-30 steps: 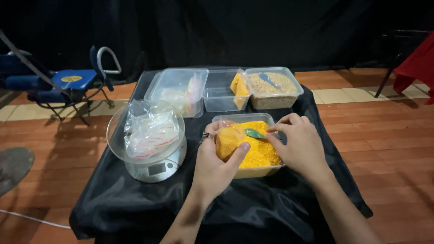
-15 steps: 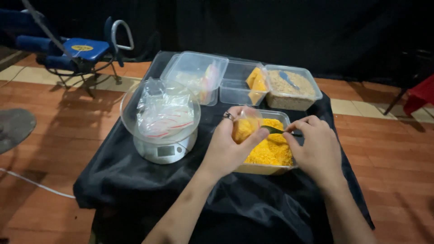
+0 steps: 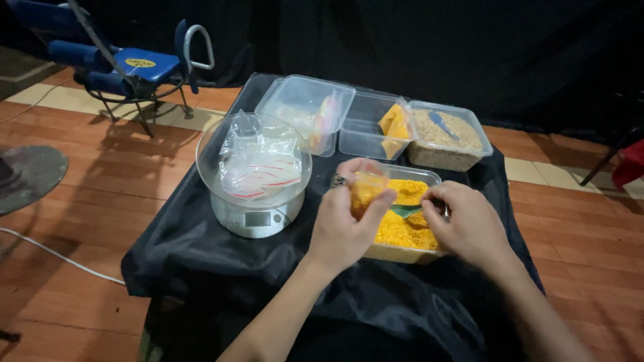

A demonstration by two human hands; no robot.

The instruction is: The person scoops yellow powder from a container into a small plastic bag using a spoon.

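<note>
— At the near edge of the surface [image 3: 201, 261], what is sitting closest to the person?

— Both hands are working over a clear tub of yellow grain [image 3: 406, 231]. The left hand [image 3: 342, 231] is clasping a small clear bag [image 3: 365, 191] partly filled with the same yellow grain, holding it upright over the tub's ten o'clock corner.

— And the other hand?

— The right hand [image 3: 469, 224] is hovering at the tub's three o'clock side, fingers curled around the handle of a green scoop [image 3: 407, 210]. The scoop's blade is lying on the grain, just beside the bag.

— What is standing at nine o'clock from the tub?

— A kitchen scale [image 3: 251, 218] is carrying a glass bowl [image 3: 208, 167], and a heap of empty clear bags with red strips [image 3: 260, 164] is filling the bowl.

— Farther back?

— At twelve o'clock from the tub, three more clear containers are sitting in a row. The left one [image 3: 295, 100] is wearing a lid, with something pale inside that I cannot make out. The middle one [image 3: 365, 134] is holding a bag of yellow grain [image 3: 394, 127] leaning against its right wall. The right one [image 3: 463, 151] is holding brownish grain with a blue scoop [image 3: 443, 124] resting in it.

— Beyond the surface?

— At ten o'clock a blue chair [image 3: 134, 67] is standing on the tiled floor [image 3: 80, 174].
</note>
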